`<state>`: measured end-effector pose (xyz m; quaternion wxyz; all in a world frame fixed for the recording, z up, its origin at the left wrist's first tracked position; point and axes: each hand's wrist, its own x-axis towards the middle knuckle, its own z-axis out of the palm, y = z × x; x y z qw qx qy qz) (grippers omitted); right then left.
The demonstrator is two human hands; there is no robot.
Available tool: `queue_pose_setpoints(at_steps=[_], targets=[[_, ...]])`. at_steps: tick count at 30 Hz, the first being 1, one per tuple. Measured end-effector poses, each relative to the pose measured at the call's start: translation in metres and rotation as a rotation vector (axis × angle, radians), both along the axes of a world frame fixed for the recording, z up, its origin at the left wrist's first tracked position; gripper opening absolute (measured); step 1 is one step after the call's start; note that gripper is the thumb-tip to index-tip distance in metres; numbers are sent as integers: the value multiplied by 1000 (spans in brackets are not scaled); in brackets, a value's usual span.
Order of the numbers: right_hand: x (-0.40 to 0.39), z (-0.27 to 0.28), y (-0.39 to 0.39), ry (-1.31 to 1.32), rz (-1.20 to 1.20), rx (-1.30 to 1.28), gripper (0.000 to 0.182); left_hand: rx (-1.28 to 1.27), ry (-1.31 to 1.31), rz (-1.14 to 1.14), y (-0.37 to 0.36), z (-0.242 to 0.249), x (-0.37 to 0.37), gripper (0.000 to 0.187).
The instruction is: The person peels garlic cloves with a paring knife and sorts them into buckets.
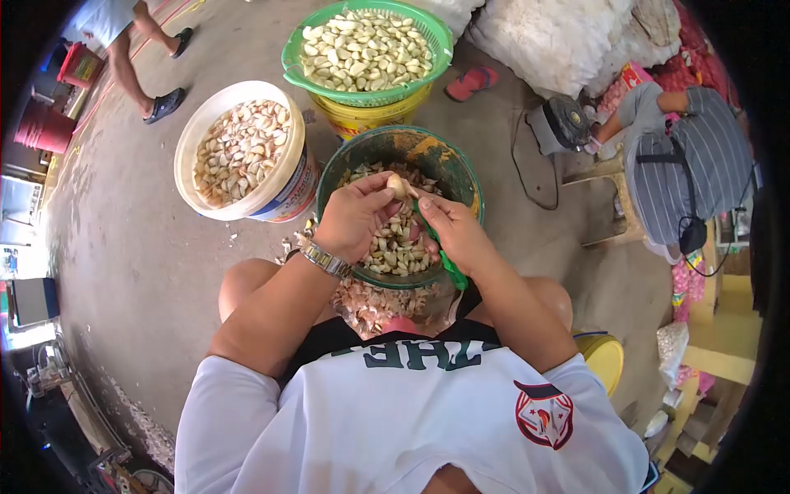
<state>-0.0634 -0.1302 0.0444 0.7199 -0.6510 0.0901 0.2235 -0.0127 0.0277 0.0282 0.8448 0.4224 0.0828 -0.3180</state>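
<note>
Between my fingertips, over a dark green basin (477,185), is a garlic clove (398,186). My left hand (355,218), with a metal watch on its wrist, pinches the clove between thumb and finger. Close on its right, my right hand (453,230) is closed around a green-handled tool (448,263), its thumb and finger at the clove's right side. The tool's tip is too small to make out. Many garlic cloves (399,251) lie in the basin below both hands, and loose skins (370,303) are piled at its near edge.
Left of the basin stands a white bucket (188,165) of unpeeled cloves. Behind it, a green colander (444,49) of peeled cloves rests on a yellow bucket (362,115). A person (691,165) sits at the right; another person's legs (123,66) show top left. White sacks (551,41) are behind.
</note>
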Motion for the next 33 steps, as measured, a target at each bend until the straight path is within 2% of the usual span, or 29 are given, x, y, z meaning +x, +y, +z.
queue_pose_setpoints(at_steps=[2,5,14,20,22,24,26,29,30,33], targets=[[4,8,2,55,1,91,41,33,14,8,3,2,2,20],[8,14,5,74,-2,85,40,184,0,-9,3,12,2,23],[21,-8,7,-2,6,50,35,344,-219,71,-3,-6,11,24],[22,-16,5,-16,-93,-65,30,414,-278,147,-14,-19,14,23],[22,-27,8,-203,-115,-173,30,443,-298,144,-17,-22,14,23],[21,-33,7,-265,-129,-223,29,451,-306,122,-19,-24,15,24],[22,-35,1,-199,-129,-216,29,435,-300,86,-19,-22,16,23],[25,-15,-10,220,-221,256,29,229,-165,0,-16,-18,22,20],[25,-12,-11,271,-257,340,27,175,-119,-27,-15,-17,24,19],[24,-9,-11,211,-236,283,26,53,-52,-71,-14,-17,26,18]])
